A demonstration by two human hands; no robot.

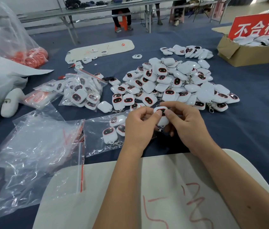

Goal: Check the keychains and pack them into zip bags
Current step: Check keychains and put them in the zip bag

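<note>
Now both hands — left hand (140,128), right hand (186,124) — pinch one keychain (162,116) between them.

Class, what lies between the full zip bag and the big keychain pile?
In the head view, bare blue cloth separates the full zip bag from the keychain pile.

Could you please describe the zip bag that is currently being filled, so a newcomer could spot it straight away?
Start at the big heap of white square keychains on the blue table. Just in front of it, the left hand and right hand hold one keychain. The clear zip bag lies flat beside the left hand; unlike the empty bags, it holds a few keychains.
</note>
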